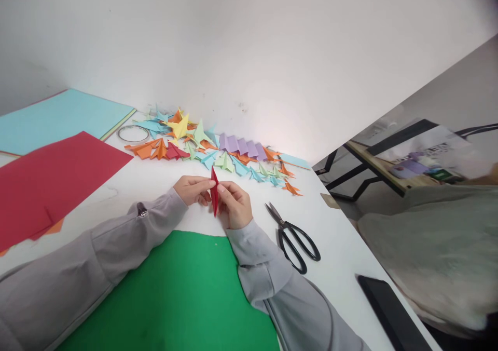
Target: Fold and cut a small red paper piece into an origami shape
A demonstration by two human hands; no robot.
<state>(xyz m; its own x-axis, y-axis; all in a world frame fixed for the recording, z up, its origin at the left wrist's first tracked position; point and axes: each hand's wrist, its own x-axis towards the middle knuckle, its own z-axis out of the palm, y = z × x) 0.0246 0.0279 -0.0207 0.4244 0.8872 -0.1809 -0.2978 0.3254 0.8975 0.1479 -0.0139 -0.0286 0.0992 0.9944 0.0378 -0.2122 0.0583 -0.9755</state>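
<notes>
A small folded piece of red paper (214, 198) stands upright between my two hands, narrow and pointed at its top and bottom. My left hand (193, 189) pinches its left side. From the right, my right hand (236, 203) grips it between thumb and fingers. Just behind my hands lies a row of folded paper shapes (179, 127) in orange, yellow, green, blue and red, with a purple pleated piece (241, 146) among them. Under my forearms is a large green sheet (187, 288).
Black-handled scissors (292, 237) lie open right of my right hand. A black phone-like object (391, 309) is near the right edge. Large red paper (58, 177), blue sheets (70, 117) and a wire ring (133, 133) are at left. Someone in pale clothing (436, 242) is at far right.
</notes>
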